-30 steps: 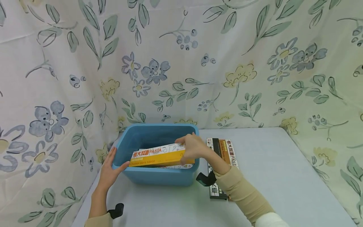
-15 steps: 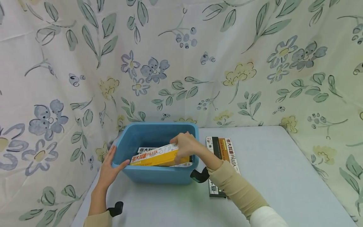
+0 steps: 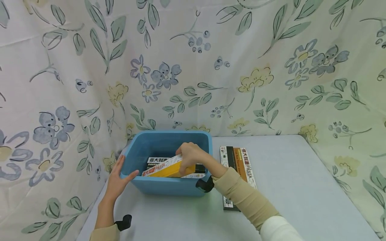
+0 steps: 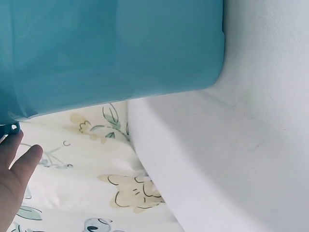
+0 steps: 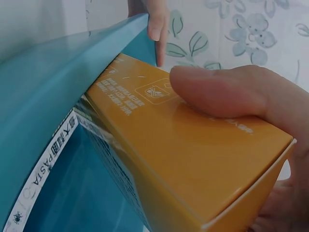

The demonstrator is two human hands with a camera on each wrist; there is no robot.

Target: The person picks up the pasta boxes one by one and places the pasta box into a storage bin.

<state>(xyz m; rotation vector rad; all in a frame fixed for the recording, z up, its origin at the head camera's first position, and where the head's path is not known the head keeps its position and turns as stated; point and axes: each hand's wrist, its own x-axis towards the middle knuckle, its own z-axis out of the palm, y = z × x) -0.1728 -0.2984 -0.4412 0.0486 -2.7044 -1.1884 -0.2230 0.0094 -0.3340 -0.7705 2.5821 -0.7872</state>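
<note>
In the head view, my right hand grips a yellow and white pasta box inside the blue bin. The pasta box is tilted, its left end low by the front wall. In the right wrist view, my thumb presses on the yellow face of the pasta box; the fingers beneath are partly hidden. My left hand rests on the bin's front left corner, fingers straight along the left rim and thumb on the front rim. A black and white pasta box lies in the bin, partly covered.
Right of the bin, a black pasta box and a brown pasta box lie side by side on the white table, partly behind my right sleeve. A floral cloth hangs behind and at the sides.
My right hand has moved left and farther into the bin with the yellow pasta box, which now tilts more steeply. More of the black box beneath shows. My left hand has stayed in place.
</note>
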